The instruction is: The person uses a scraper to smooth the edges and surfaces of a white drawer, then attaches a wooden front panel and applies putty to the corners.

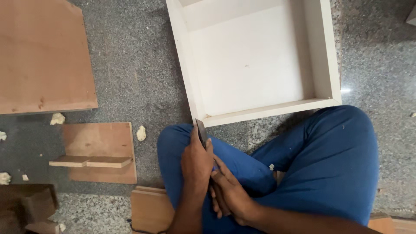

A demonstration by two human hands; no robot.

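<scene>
I sit cross-legged on a grey stone floor in blue trousers [329,160]. My left hand [196,162] is wrapped around a dark flat tool [201,132] that looks like a chisel blade, its tip pointing up toward the near corner of a white drawer box [203,95]. Below it, my right hand [229,193] is closed on the lower part of the same tool, where a bit of blue handle shows. Both hands rest over my left knee.
A large plywood sheet [43,56] lies at the upper left. A smaller plywood piece [102,151] with a narrow strip [89,161] on it lies to my left. Pale wood shavings [141,133] are scattered around. More wood offcuts [149,210] sit near my legs.
</scene>
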